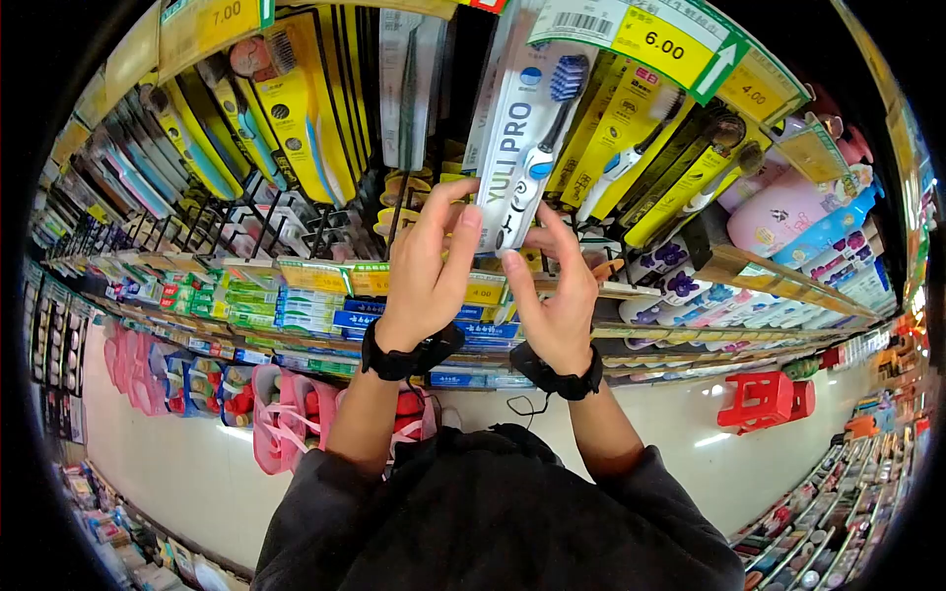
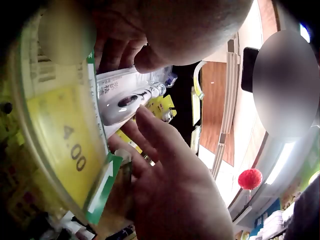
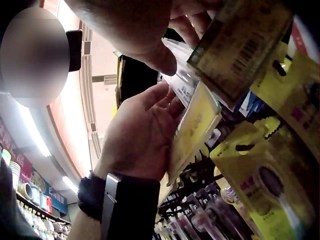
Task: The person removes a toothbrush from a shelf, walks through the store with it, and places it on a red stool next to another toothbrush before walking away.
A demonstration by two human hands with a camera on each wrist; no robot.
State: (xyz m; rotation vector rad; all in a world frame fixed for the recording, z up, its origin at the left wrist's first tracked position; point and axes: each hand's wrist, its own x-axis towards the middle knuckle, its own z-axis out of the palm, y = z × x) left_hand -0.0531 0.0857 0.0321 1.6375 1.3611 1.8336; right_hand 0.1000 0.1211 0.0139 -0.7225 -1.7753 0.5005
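So both hands are on the same thing here: a clear and white YULI PRO toothbrush pack [image 1: 507, 148], with the blue and white brush [image 1: 540, 163] showing through the front. The left hand [image 1: 431, 271] grips the lower left edge, thumb on the side and fingers going round behind. The right hand [image 1: 563, 295] pinches the lower right corner, thumb near the bottom and fingers bent along the far side. You can't really tell how the hidden fingertips sit.

The pack tilts a bit to the right and sits up against the rack, its top partly behind the 6.00 price label [image 1: 662, 44]. Yellow toothbrush packs [image 1: 305, 123] hang on the left side of it, and more yellow packs [image 1: 631, 128] are on the right. Further right there's a pink bottle [image 1: 774, 212].

Blue and green boxes [image 1: 315, 310] line the shelf lower down. Black straps [image 1: 394, 360] are on both wrists, and red stools [image 1: 757, 402] stand on the floor [image 1: 670, 443].
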